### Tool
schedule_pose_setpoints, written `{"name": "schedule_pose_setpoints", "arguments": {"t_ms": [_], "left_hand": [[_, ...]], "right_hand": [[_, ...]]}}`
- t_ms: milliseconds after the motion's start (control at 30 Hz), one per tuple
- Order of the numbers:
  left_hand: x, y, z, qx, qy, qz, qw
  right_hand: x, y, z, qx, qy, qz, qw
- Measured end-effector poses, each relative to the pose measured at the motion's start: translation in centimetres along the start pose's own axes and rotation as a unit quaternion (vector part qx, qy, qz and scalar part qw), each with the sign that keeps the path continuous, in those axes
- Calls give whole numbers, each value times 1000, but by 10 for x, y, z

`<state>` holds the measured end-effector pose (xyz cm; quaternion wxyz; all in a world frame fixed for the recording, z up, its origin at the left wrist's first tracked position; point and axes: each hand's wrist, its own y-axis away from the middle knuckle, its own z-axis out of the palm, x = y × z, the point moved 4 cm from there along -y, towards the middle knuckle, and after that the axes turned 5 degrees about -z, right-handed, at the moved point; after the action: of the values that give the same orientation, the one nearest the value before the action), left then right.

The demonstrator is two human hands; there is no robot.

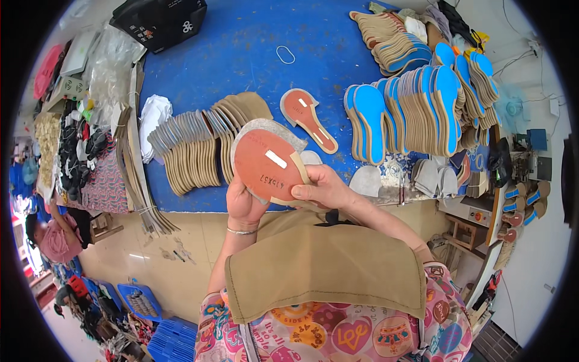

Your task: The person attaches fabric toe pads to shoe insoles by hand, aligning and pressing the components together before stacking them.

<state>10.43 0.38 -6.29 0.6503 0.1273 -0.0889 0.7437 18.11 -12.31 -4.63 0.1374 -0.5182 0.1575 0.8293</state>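
Observation:
Both my hands hold a shoe insole (pixel 259 160) up over the near edge of the table. It has a red-brown board face with a white strip, a tan part and a grey felt-like layer showing along its rim. My left hand (pixel 244 205) grips its lower left edge, the fingers hidden behind it. My right hand (pixel 325 187) pinches the narrower right part, thumb on top. Beyond it, a similar red-brown insole (pixel 301 108) lies flat on the table. To the left leans a row of stacked tan insoles (pixel 190 160). Grey half-round pieces (pixel 365 181) lie right of my hands.
On the blue tabletop (pixel 241 54) stand blue-topped insole stacks (pixel 416 111) at right and more insoles (pixel 395 45) behind. A black bag (pixel 160 24), a white ring (pixel 285 55) and crumpled white wrapping (pixel 155 123) lie there too. Another person (pixel 59 238) is at far left, near blue crates (pixel 172 341).

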Motion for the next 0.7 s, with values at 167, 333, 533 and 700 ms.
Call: {"name": "schedule_pose_setpoints", "arguments": {"t_ms": [167, 333, 533, 700], "left_hand": [[-2, 3, -2, 31, -2, 19, 999], [-4, 5, 4, 17, 41, 9, 999], [-1, 13, 5, 61, 25, 26, 997], [-5, 21, 2, 70, 44, 32, 996]], "right_hand": [[16, 1, -3, 9, -69, 52, 996], [17, 1, -1, 5, -64, 70, 996], [11, -2, 6, 17, -35, 64, 997], [16, 0, 7, 23, -11, 90, 996]]}}
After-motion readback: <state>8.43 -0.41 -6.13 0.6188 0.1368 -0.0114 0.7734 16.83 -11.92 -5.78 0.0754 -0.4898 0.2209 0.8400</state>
